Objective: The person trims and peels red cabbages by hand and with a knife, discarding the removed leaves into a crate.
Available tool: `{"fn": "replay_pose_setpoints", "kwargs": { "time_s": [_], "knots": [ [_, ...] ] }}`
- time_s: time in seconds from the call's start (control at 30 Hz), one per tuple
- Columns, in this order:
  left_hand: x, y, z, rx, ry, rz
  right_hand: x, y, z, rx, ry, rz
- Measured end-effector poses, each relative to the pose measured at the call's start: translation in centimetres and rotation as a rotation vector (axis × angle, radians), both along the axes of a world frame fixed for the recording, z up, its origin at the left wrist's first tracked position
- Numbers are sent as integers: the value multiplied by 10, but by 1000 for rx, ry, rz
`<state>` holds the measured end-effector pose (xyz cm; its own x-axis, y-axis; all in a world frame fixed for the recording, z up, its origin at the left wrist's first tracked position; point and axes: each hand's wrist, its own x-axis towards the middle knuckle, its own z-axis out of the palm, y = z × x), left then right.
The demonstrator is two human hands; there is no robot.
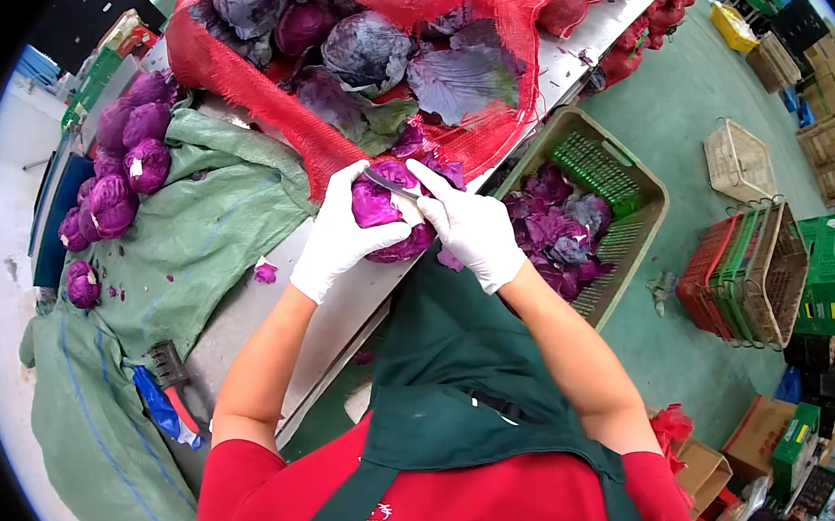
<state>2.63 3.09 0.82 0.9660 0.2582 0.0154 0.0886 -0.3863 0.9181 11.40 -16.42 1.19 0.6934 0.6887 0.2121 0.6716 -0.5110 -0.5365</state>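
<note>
A purple red cabbage [398, 247] rests at the near edge of the metal table [270, 350]. My left hand [344, 232], white-gloved, grips its left side with thumb and fingers curved round it. In my gloved right hand [474, 225] is a small knife [388, 183], its dark blade lying across the top of the cabbage by the pale stem end. The knife's handle is mostly hidden by my fingers. Just beyond my hands lies an open red mesh bag [326, 149] holding cabbages with dark outer leaves [367, 52].
Peeled purple cabbages [113, 204] sit on a green woven sheet [220, 194] at the left. Below them lies a red-handled brush [169, 370]. A crate [627, 240] of trimmed leaves [557, 227] stands right of the table. Stacked crates [741, 280] stand farther right.
</note>
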Motion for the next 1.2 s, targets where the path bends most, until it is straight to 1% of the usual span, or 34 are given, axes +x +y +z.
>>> {"fn": "replay_pose_setpoints", "kwargs": {
  "time_s": [0.07, 0.13, 0.17, 0.2, 0.23, 0.27, 0.33, 0.4, 0.43, 0.47, 0.5, 0.53, 0.6, 0.63, 0.67, 0.73, 0.77, 0.8, 0.87, 0.9, 0.93, 0.97, 1.0, 1.03, 1.07, 1.1, 1.13, 1.2],
  "knots": [
    [1, 0, -4, 28, -1, 18, 0, 4, 0, 28, 53, -46],
    [3, 3, -13, -40, -25, 34, 1, 8, -5, 45, 65, -63],
    [3, 0, -8, -104, -19, 48, 5, 12, -13, 179, 26, -66],
    [2, -4, -8, -103, -20, 47, 11, 15, -19, 313, -14, -70],
    [-1, -10, -7, 45, -72, 12, 25, 15, -15, 251, 111, -176],
    [-4, -15, -6, 194, -126, -19, 37, 15, -9, 188, 166, -267],
    [-7, -19, -3, 144, -132, -47, 56, 12, -28, 317, 150, -251],
    [-12, -10, -7, 154, -197, -94, 94, -1, -97, 281, -250, -121],
    [-16, -6, -5, 158, -201, -97, 88, -12, -82, 274, 100, -170],
    [-22, -1, -5, 238, -176, -118, 80, -24, -66, 273, 466, -280],
    [-26, 3, -4, 318, -148, -137, 73, -35, -49, 249, 756, -426],
    [-29, 8, -3, 291, -121, -118, 63, -41, -44, 235, 753, -457],
    [-28, 1, -6, 292, -98, 52, 53, -52, -60, 349, 489, -439],
    [-27, -4, -16, 340, -136, 116, 36, -50, -41, 325, 276, -531],
    [-26, -11, -22, 338, -135, 117, 20, -46, -22, 340, 256, -606],
    [-26, -23, -28, 177, -206, 219, -2, -41, -22, 313, 135, -613],
    [-27, -25, -24, 127, -152, 222, -9, -40, -21, 496, 502, -550],
    [-28, -24, -23, 126, -154, 222, -9, -44, -15, 646, 1054, -544],
    [-33, -18, -21, 207, -124, 156, -13, -52, -9, 799, 1281, -480],
    [-33, -14, -17, 206, -124, 159, -15, -50, -5, 770, 1092, -569],
    [-34, -11, -13, 182, -45, 139, -14, -53, 0, 812, 1031, -590],
    [-35, -10, -12, 157, 34, 120, -16, -57, 4, 812, 870, -496],
    [-35, -10, -13, 159, 33, 118, -19, -60, 11, 812, 703, -401],
    [-34, -12, -16, 126, 11, 128, -23, -58, 23, 757, 739, -344],
    [-33, -14, -20, 92, -10, 139, -23, -54, 13, 603, 563, -252],
    [-31, -18, -26, -30, -34, 140, -23, -51, 2, 472, 372, -175],
    [-30, -23, -23, -31, -40, 133, -30, -39, -4, 479, 178, -130],
    [-28, -31, -18, -19, -121, 120, -37, -33, 6, 238, 433, -209]
  ]
}}
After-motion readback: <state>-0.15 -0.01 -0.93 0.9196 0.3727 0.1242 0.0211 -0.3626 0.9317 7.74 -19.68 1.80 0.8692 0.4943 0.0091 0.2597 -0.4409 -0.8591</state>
